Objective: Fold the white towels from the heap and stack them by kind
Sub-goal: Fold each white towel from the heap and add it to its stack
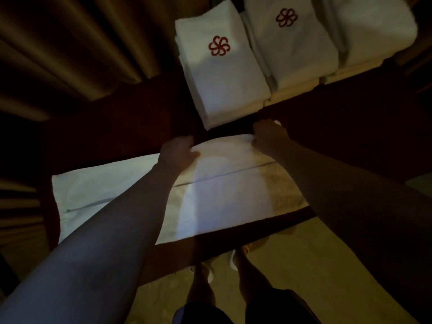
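From the head camera, in dim light, a white towel point(224, 195) lies spread across the near part of a dark desk point(131, 118), one long strip with a seam line running along it and its near edge close to the desk's front edge. Both bare arms reach forward over it. The left hand point(178, 152) has its grip curled onto the towel's far edge, which is lifted into a low ridge between the two hands. The right hand point(268, 135) grips the same far edge further right; its fingers seem to pinch the cloth, though shadow hides them. Behind the hands, three stacks of folded white towels stand side by side on the desk: the left stack point(224, 78) and the middle stack point(294, 47) each show a red flower emblem on top, and the right stack point(378, 31) shows plain white. Curtain folds point(70, 43) hang at the left.
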### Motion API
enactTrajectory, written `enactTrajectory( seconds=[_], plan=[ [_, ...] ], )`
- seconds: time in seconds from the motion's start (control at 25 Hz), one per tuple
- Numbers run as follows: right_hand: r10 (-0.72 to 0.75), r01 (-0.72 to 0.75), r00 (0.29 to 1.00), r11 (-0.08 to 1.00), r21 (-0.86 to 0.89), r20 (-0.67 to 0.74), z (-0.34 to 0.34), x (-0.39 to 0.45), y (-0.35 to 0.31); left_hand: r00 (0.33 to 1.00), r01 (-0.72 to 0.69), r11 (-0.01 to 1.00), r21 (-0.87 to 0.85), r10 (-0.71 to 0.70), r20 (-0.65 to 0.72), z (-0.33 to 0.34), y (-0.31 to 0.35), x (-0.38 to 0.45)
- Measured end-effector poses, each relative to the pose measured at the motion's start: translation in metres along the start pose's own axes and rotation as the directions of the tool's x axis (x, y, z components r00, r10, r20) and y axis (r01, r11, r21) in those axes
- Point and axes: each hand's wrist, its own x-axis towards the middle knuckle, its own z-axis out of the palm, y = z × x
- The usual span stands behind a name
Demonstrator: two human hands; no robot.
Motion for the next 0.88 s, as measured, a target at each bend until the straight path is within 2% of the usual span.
enactTrajectory(
  seconds=[0.08,0.2,0.36,0.56,0.72,0.88],
  plan=[
    [-0.008,0.014,0.999,0.993,0.119,-0.054,-0.006,-0.01,0.0,0.998,-0.061,0.998,-0.023,0.06,-0.017,-0.01,0.0,-0.013],
    [-0.065,0.088,0.988,0.982,0.165,-0.139,-0.014,-0.037,-0.003,0.986,-0.163,0.986,-0.015,0.163,-0.045,-0.027,-0.006,-0.035],
    [0.036,0.023,0.958,0.98,0.199,-0.286,-0.009,-0.091,-0.006,0.955,-0.283,0.958,0.051,0.286,-0.078,-0.041,-0.002,-0.067],
    [0.161,-0.082,0.928,0.968,0.237,-0.337,0.022,-0.143,-0.01,0.912,-0.409,0.908,0.088,0.411,-0.009,-0.011,0.011,-0.116],
    [0.294,-0.223,0.922,0.935,0.275,-0.254,0.055,-0.167,-0.014,0.888,-0.457,0.886,0.081,0.45,0.094,0.028,0.015,-0.135],
    [0.424,-0.421,0.905,0.89,0.176,0.02,0.086,-0.178,-0.026,0.881,-0.438,0.893,0.101,0.405,0.242,0.064,0.013,-0.142]
  ],
)
